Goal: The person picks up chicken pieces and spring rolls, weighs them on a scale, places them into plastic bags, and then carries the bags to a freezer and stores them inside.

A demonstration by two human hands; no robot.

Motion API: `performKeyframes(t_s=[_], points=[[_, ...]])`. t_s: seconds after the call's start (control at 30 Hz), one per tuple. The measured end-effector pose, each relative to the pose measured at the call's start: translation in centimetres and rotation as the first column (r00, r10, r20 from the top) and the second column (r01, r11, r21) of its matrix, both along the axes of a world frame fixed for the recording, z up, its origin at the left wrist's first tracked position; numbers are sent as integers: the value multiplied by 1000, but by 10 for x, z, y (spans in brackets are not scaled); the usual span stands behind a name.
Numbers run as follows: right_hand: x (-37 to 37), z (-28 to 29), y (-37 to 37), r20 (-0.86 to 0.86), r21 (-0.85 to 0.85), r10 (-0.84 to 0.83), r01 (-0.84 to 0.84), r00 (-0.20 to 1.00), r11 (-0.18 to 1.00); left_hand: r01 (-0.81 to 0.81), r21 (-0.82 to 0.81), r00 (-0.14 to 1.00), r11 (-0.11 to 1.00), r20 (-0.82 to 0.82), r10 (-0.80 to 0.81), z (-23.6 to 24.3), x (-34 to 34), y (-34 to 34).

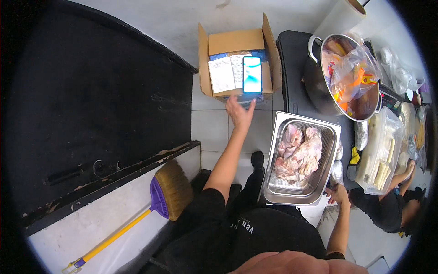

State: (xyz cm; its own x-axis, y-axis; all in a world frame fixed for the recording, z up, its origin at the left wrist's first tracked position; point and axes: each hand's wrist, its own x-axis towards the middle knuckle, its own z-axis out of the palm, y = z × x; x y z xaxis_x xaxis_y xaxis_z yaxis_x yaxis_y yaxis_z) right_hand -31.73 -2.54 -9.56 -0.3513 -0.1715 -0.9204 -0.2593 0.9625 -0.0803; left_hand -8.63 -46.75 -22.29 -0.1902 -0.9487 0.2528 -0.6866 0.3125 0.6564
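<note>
My left hand (240, 112) reaches forward with its fingers apart, just at the near edge of an open cardboard box (204, 68). A smartphone (252, 75) with a lit screen lies on top of the box, beside an open notebook (221, 75) with handwriting. My right hand (338, 195) is bent around the near right corner of a steel pan (296, 197), its fingertips partly hidden. Pieces of raw, pale pink meat (299, 153) lie on the perforated insert in the pan. The pan overlaps the edge of a black table (292, 68).
On the table stand a large pot (315, 86) with plastic packages and a clear plastic bin (381, 155). Foil-wrapped packets (336, 172) lie beside the pan. A co-worker (378, 208) is at the right. A broom (171, 189) leans at left, below a black panel (114, 91).
</note>
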Motion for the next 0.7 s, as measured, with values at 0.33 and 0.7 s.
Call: performKeyframes(t_s=[0.33,0.7], points=[[4,-1,7,-57,-25,-5,3,998,1000,369,-140,879,919,373,-296,10,-27,-51],[5,6,-1,-60,-37,-2,0,998,999,15,-239,999,971,-42,-25,35,-7,-111]])
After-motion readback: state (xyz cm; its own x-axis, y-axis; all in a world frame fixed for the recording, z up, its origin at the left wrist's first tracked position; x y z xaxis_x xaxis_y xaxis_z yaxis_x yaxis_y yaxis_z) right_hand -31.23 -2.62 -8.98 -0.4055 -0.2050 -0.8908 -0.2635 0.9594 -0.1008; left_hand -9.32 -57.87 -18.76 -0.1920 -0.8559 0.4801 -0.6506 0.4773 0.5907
